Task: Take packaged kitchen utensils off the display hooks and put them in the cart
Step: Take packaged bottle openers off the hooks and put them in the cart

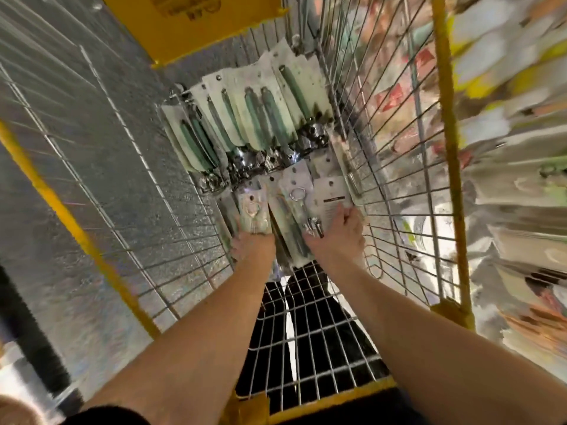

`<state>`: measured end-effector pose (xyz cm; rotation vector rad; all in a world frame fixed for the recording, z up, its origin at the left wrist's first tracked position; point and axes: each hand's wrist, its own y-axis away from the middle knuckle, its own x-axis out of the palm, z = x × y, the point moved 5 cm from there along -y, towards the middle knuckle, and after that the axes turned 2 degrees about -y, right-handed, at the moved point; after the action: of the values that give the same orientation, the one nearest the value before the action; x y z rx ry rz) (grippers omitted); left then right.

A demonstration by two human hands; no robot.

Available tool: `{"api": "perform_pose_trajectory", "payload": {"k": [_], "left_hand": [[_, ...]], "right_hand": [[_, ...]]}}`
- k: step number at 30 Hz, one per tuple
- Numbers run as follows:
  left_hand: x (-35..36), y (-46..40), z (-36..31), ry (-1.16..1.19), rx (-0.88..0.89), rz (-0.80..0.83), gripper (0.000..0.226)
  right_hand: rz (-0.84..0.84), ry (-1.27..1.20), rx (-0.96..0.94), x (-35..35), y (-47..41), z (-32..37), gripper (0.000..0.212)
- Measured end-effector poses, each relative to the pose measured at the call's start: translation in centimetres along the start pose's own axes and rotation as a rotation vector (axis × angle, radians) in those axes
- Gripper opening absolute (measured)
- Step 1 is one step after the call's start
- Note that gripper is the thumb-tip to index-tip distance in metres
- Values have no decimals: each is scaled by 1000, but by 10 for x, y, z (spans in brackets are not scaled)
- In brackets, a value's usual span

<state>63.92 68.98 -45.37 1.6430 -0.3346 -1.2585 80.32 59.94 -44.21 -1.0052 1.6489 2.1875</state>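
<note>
Both hands' grip (337,231) on utensil packs (294,216), low inside cart (399,210)

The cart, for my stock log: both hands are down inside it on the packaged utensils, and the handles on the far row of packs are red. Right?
Not quite. The head view shows both hands, left hand and right hand, on packs inside the cart, but the far row of packs has green handles, not red.

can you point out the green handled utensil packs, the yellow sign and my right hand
green handled utensil packs (257,116): head view, on a green handle in the row at the far end of the cart.
yellow sign (190,23): head view, on its flat yellow face.
right hand (340,233): head view, on the back of the hand.
</note>
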Motion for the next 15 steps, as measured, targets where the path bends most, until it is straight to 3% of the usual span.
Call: {"api": "perform_pose_trajectory", "payload": {"k": [7,15], "left_hand": [[17,-10,5,-165,36,-17,100],[21,-7,9,-225,154,-53,80]], "right_hand": [[-67,6,-17,8,-7,-2,104],[-171,-106,-76,-5,-2,-6,75]]}}
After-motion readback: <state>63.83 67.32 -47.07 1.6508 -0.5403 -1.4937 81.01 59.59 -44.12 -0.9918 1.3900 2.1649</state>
